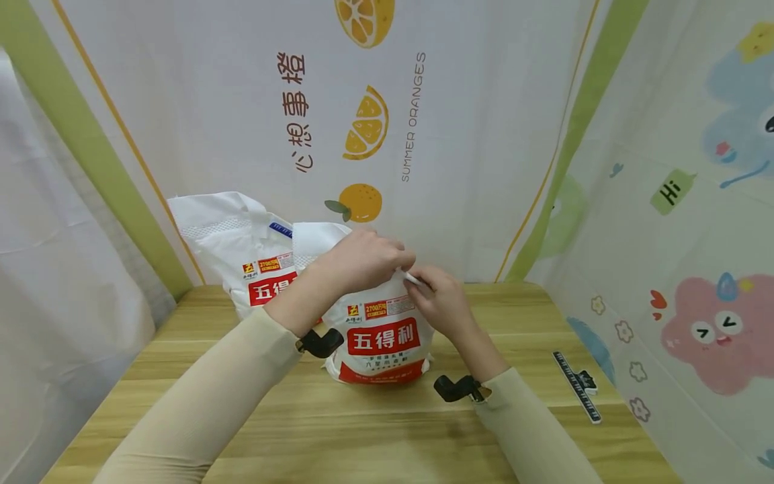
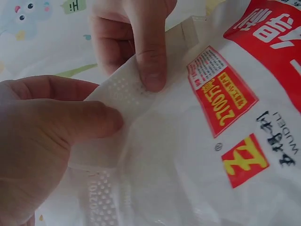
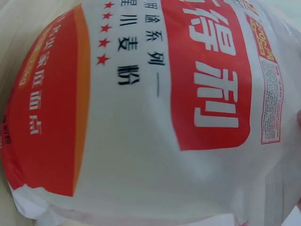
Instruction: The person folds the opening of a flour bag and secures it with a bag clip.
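A white flour bag (image 1: 382,302) with red printed panels stands upright on the table. At its top edge my left hand (image 1: 365,259) pinches the folded plastic between thumb and fingers. Just to the right, my right hand (image 1: 441,299) pinches the same rim, its thumb (image 2: 153,77) pressed flat on the dotted band in the left wrist view. The two hands are close together along the folded edge. In the right wrist view the bag's rounded front (image 3: 136,155) fills most of the picture, with only bits of fingers at the right edge.
Behind and to the left leans a second flour bag (image 1: 226,249), with a blue striped strip (image 1: 281,229) near its top. A long black-and-white clip (image 1: 577,386) lies on the right of the wooden table (image 1: 338,437). Printed curtains (image 1: 471,134) hang behind and beside the table.
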`<action>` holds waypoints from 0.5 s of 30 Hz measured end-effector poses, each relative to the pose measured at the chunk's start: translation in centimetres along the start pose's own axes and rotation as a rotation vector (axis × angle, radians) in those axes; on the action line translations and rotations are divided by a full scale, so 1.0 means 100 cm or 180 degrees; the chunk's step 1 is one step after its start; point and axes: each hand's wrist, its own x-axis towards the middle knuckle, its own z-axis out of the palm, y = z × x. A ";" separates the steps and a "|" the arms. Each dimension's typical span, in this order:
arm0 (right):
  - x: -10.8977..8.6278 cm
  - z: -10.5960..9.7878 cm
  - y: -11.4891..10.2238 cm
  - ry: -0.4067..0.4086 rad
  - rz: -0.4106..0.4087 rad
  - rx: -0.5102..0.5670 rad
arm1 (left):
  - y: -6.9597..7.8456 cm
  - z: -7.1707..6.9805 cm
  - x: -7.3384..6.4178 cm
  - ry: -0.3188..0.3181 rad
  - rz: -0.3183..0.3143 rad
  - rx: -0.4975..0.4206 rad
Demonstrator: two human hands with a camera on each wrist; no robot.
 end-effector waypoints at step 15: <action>-0.011 0.000 0.011 0.0214 -0.0445 -0.0341 | -0.004 -0.003 -0.009 0.0082 -0.0020 0.0162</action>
